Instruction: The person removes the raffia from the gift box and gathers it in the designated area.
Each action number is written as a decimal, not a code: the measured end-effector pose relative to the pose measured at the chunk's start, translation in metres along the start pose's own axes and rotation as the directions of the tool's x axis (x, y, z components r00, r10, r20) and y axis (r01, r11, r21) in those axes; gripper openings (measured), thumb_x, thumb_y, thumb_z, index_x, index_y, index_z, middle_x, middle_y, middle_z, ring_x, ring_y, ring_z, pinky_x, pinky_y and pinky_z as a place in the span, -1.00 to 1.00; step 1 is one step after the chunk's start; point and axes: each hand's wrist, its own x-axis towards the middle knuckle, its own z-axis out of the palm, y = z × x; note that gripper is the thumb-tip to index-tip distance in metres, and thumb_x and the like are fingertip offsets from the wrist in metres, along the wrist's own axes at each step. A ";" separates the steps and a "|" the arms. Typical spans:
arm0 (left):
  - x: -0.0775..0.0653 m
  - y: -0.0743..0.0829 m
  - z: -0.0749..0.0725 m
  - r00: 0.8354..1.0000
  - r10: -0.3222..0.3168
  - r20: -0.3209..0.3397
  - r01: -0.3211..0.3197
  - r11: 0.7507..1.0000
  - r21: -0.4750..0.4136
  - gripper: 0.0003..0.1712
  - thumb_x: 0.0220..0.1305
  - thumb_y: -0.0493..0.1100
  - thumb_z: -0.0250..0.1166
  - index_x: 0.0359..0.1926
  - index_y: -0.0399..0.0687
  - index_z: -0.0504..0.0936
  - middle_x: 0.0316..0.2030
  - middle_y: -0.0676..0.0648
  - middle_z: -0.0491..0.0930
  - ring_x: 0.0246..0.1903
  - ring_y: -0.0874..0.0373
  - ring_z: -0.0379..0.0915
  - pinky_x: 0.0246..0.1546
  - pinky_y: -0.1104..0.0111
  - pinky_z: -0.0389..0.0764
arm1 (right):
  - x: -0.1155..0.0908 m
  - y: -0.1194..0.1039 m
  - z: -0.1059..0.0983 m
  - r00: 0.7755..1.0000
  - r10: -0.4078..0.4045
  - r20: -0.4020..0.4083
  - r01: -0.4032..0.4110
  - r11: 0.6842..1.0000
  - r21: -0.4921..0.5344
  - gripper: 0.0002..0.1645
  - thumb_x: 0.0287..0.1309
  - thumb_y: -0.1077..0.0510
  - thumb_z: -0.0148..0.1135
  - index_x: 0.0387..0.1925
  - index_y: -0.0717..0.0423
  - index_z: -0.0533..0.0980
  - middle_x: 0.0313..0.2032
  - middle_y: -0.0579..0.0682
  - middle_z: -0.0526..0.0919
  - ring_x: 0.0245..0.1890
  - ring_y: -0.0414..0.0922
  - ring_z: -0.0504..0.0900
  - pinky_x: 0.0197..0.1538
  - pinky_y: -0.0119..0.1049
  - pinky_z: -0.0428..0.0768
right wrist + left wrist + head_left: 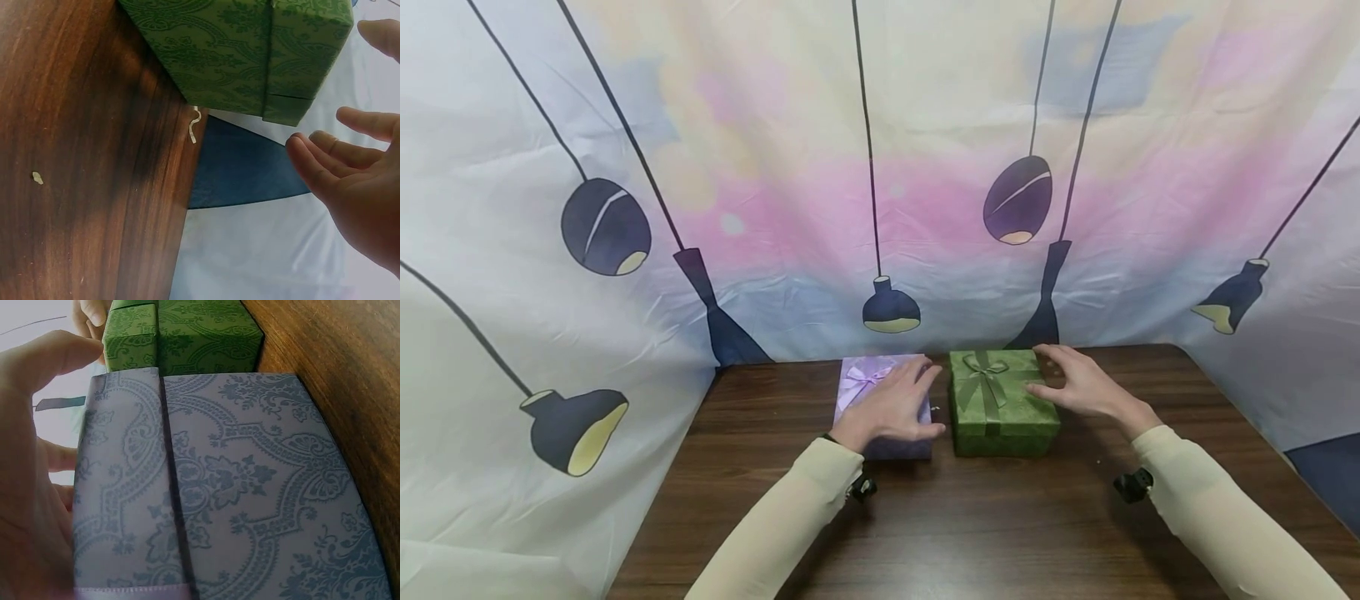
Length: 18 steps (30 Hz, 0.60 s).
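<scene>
A lilac gift box point(895, 451) with a pale ribbon bow stands on the table. My left hand point(891, 404) is over its lid, fingers loosely bent and spread, hiding part of the top. In the left wrist view, the patterned side of this lilac box point(250, 487) faces the camera, with the thumb above the lid's edge. Just to the right is a green gift box point(1006, 442) with a green bow, its lid on. Beside its right edge, my right hand point(1086, 383) has its thumb and fingers apart. The right wrist view shows that hand point(356, 169) holding nothing.
Both boxes stand near the back of a dark wooden table point(1000, 533). A curtain point(805, 183) printed with hanging lamps rises behind it. Small pale scraps point(37, 177) lie on the wood by the green box.
</scene>
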 end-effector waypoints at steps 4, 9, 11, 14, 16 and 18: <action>0.001 0.001 0.001 1.000 -0.001 0.002 0.001 1.000 0.003 0.11 0.05 0.40 0.26 0.47 -0.08 0.11 0.41 -0.22 0.14 0.42 -0.12 0.08 0.42 0.08 0.13 | -0.001 0.002 0.002 1.000 0.014 0.005 -0.014 1.000 0.000 -0.09 0.14 -0.21 0.32 0.33 0.28 0.30 0.00 0.19 0.55 -0.04 0.09 0.59 -0.03 0.05 0.59; 0.003 0.003 0.003 1.000 0.018 -0.012 -0.018 1.000 0.008 0.12 0.04 0.41 0.26 0.45 -0.12 0.14 0.39 -0.22 0.16 0.40 -0.13 0.11 0.41 0.07 0.17 | -0.003 0.005 0.004 0.999 0.038 0.022 -0.039 0.999 0.012 -0.07 0.14 -0.24 0.30 0.34 0.26 0.29 0.00 0.16 0.56 -0.03 0.07 0.59 -0.04 0.03 0.59; 0.004 0.003 0.004 0.999 0.027 -0.024 -0.027 1.000 0.008 0.12 0.04 0.41 0.27 0.44 -0.14 0.16 0.38 -0.22 0.18 0.39 -0.13 0.13 0.40 0.07 0.18 | -0.003 0.006 0.005 0.999 0.038 0.027 -0.039 0.999 0.028 -0.07 0.15 -0.23 0.30 0.34 0.27 0.27 0.02 0.18 0.56 -0.01 0.08 0.59 -0.03 0.04 0.59; 0.006 0.005 0.005 0.999 0.038 -0.029 -0.038 0.999 0.007 0.12 0.05 0.42 0.26 0.44 -0.16 0.16 0.38 -0.22 0.19 0.39 -0.14 0.13 0.40 0.07 0.18 | -0.004 0.006 0.006 0.999 0.040 0.034 -0.041 0.998 0.050 -0.04 0.16 -0.23 0.29 0.37 0.28 0.25 0.06 0.20 0.55 0.01 0.09 0.59 -0.01 0.05 0.59; 0.007 0.006 0.005 0.999 0.042 -0.022 -0.042 0.999 0.010 0.13 0.05 0.44 0.25 0.44 -0.17 0.16 0.39 -0.22 0.19 0.39 -0.14 0.13 0.41 0.08 0.17 | -0.004 0.006 0.007 0.998 0.044 0.043 -0.047 0.997 0.061 -0.02 0.16 -0.24 0.29 0.38 0.28 0.22 0.08 0.21 0.54 0.01 0.09 0.59 0.00 0.04 0.59; 0.008 0.007 0.005 0.999 0.047 -0.014 -0.047 0.999 0.021 0.14 0.06 0.45 0.23 0.44 -0.19 0.16 0.39 -0.23 0.19 0.40 -0.14 0.13 0.41 0.09 0.16 | -0.004 0.006 0.008 0.997 0.048 0.053 -0.052 0.996 0.070 -0.01 0.17 -0.25 0.27 0.40 0.29 0.20 0.10 0.22 0.53 0.03 0.09 0.58 0.01 0.04 0.58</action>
